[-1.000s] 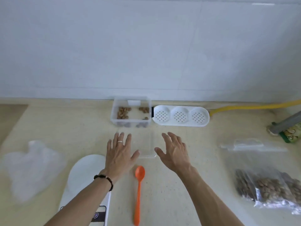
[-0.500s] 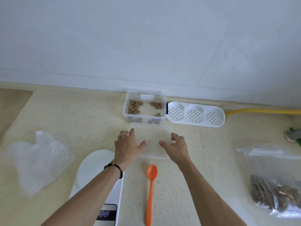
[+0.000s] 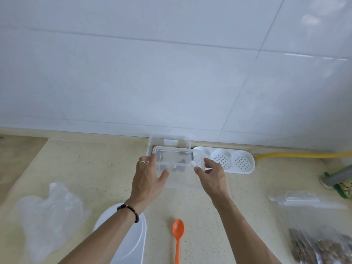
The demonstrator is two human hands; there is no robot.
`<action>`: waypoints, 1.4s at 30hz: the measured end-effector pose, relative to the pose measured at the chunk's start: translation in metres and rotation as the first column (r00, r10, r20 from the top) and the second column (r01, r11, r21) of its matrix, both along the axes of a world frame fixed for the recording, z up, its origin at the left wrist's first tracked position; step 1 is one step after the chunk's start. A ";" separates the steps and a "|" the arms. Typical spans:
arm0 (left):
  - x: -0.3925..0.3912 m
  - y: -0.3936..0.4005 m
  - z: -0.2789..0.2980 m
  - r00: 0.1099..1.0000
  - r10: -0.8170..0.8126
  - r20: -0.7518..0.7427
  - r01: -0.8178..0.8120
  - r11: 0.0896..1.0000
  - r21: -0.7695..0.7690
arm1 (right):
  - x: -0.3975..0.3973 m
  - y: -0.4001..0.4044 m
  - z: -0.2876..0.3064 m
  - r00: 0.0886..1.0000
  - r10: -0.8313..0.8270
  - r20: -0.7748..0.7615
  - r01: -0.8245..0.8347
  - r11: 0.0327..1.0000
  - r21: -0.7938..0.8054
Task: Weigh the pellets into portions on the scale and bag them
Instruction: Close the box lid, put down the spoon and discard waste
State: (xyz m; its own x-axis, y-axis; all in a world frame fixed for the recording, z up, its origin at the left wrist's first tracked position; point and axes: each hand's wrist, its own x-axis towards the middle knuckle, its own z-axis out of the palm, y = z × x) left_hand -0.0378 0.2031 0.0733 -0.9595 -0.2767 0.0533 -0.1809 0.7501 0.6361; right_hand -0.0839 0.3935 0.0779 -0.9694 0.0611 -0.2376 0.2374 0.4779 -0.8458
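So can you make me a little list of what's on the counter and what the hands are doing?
left hand: grips the left end of the clear lid
right hand: grips the right end of the clear lid
clear lid: held up over the pellet box, tilted
pellet box: by the wall, brown pellets inside
orange spoon: lying on the counter between the arms
scale: white, under the left forearm
pellet bag: far right, brown pellets inside
empty bag: crumpled, far left

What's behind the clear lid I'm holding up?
Seen through the lid: the clear box with a few brown pellets. Both hands cover the lid's ends.
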 end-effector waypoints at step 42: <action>-0.102 -0.039 -0.042 0.960 -0.241 0.145 0.272 0.925 -0.265 | -0.092 -0.040 -0.042 0.994 0.083 0.067 -0.095 0.974 0.204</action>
State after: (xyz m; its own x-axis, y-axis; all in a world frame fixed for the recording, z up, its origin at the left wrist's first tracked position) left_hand -0.1396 0.1644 0.0312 -0.9998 -0.0091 -0.0151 -0.0142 0.9242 0.3816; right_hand -0.1764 0.3537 0.0357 -0.9582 0.0287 -0.2847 0.2315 0.6626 -0.7123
